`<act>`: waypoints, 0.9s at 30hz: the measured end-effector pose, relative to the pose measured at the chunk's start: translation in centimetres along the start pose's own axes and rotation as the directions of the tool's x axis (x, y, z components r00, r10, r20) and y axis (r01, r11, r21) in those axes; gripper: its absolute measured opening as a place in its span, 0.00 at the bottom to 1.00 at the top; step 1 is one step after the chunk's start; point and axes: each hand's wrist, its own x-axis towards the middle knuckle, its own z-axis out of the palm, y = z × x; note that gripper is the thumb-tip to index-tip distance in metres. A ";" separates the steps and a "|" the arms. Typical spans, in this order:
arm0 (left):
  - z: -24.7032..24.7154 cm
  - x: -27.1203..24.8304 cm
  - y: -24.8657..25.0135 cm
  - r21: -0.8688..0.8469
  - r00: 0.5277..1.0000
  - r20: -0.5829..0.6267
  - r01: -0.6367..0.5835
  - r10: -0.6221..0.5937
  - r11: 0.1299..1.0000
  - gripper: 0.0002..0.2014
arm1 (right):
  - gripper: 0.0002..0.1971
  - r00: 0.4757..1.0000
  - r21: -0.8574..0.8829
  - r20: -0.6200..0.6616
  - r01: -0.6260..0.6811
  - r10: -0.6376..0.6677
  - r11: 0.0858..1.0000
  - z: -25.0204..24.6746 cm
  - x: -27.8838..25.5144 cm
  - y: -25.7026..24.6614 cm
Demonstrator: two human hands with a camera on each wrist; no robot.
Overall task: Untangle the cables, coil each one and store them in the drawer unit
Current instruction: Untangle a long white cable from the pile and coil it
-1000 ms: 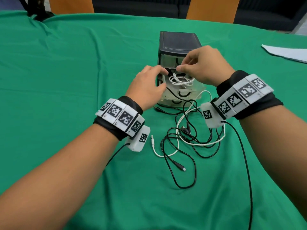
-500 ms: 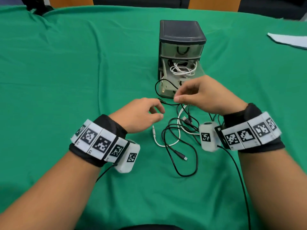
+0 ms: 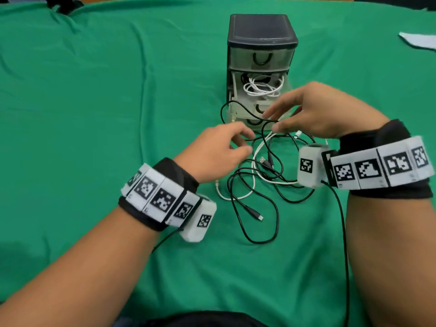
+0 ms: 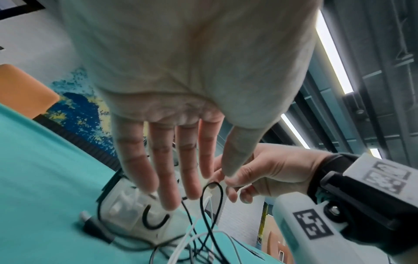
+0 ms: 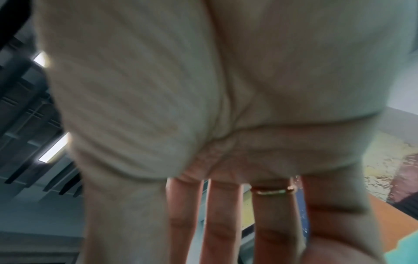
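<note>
The black-topped drawer unit [image 3: 262,29] stands on the green cloth, its middle drawer pulled out with a coiled white cable [image 3: 262,88] inside. In front of it lies a tangle of black cable [image 3: 252,208] and white cable [image 3: 257,156]. My right hand [image 3: 271,121] is over the tangle's far side, thumb and forefinger pinching a raised loop of black cable [image 4: 212,185]. To the left of that loop my left hand [image 3: 243,142] hovers with straight, spread fingers [image 4: 162,178], holding nothing.
A white sheet of paper [image 3: 420,40] lies at the far right. The black lead [image 3: 342,232] of the right wrist camera runs down the cloth beside the tangle. Bare green cloth [image 3: 94,114] stretches to the left.
Both hands have drawn back from the open drawer toward me, to the tangle. The right hand has taken a black cable loop and lifted it. The coiled white cable stays in the drawer.
</note>
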 end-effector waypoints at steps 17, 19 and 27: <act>-3.8 6.9 3.1 -0.141 0.998 0.057 -0.002 0.011 0.990 0.12 | 0.05 0.901 0.270 -0.433 0.114 0.014 0.956 -0.9 0.5 -0.3; -4.3 6.8 2.3 -0.281 0.997 0.076 0.002 0.020 0.960 0.12 | 0.08 0.906 0.291 -0.420 0.078 0.054 0.954 -1.1 0.5 0.0; -4.8 7.0 -1.7 -0.427 0.998 -0.003 -0.057 0.062 0.903 0.13 | 0.06 0.900 0.123 -0.386 -0.167 0.202 0.978 -1.5 0.0 1.3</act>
